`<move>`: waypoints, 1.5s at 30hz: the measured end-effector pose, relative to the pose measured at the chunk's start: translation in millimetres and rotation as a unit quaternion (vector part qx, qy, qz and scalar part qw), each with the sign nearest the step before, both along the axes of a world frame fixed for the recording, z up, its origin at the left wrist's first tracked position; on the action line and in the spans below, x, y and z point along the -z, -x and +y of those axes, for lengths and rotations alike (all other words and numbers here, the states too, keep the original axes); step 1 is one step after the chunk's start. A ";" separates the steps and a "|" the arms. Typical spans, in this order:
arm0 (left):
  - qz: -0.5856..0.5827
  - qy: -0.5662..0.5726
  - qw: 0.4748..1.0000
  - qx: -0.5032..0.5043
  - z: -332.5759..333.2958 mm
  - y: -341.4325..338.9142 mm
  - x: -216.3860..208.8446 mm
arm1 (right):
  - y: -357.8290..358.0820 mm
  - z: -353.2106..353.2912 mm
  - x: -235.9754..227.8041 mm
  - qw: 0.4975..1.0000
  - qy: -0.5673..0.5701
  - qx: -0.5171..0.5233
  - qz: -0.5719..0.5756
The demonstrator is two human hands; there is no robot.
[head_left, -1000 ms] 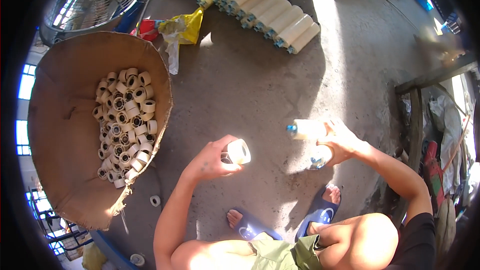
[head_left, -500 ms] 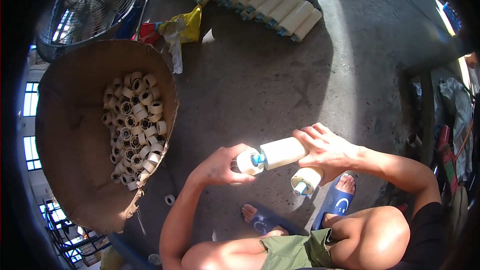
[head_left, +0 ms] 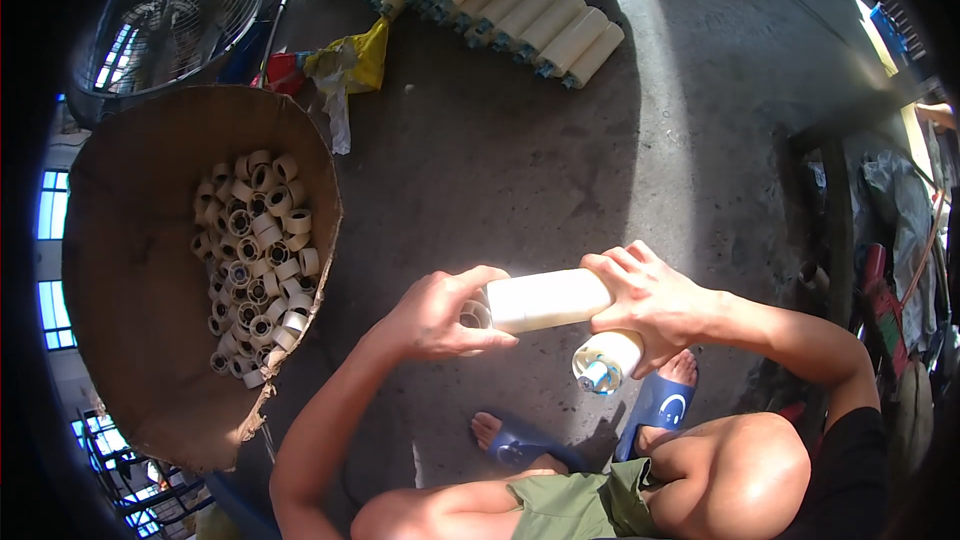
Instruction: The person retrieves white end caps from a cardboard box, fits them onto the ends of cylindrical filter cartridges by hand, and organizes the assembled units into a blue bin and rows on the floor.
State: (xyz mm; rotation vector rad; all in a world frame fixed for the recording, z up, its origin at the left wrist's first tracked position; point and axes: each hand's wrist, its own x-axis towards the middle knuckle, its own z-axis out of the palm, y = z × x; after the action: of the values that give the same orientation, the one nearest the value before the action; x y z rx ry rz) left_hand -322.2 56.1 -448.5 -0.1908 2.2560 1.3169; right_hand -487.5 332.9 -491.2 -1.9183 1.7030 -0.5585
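My left hand (head_left: 440, 312) is closed around a short white plastic ring (head_left: 476, 315), its fingers above and thumb below. The ring sits against the left end of a long cream-white roller (head_left: 550, 300), in line with it. My right hand (head_left: 648, 302) grips that roller's other end from above. Lower in the same right hand hangs a second white roller (head_left: 612, 348), whose blue-and-white end piece (head_left: 597, 375) points toward me. Whether the ring is fully seated on the roller cannot be made out.
On my left stands a large torn-edged cardboard box (head_left: 130, 290) with many loose white rings (head_left: 258, 250). A fan (head_left: 170, 10) is behind it. Finished-looking white rollers (head_left: 540, 25) lie in a row at the far side. Yellow plastic (head_left: 368, 55) lies nearby; dark metal framing (head_left: 838, 210) stands right.
My left hand's ring has met the end of the upper roller, hiding the blue end piece that showed before. The second roller has turned its end more toward me.
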 end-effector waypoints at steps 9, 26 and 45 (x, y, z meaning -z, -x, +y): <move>0.023 -0.408 0.861 -0.302 -32.2 -65.0 19.4 | 5.5 -3.0 19.4 0.981 0.049 0.186 0.012; 0.222 -0.072 0.907 -0.351 56.0 -31.0 31.7 | -45.9 -47.0 34.7 0.953 -0.067 0.294 0.006; 0.249 0.182 0.939 -0.156 8.8 -13.1 0.0 | -25.7 -35.0 32.7 0.939 -0.141 0.310 -0.053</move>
State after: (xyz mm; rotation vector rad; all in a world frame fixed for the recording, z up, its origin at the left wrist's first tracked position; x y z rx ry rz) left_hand -309.1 64.9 -448.5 -0.3957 3.0001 1.1791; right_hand -461.8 297.9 -523.9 -1.1144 2.1764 -0.5857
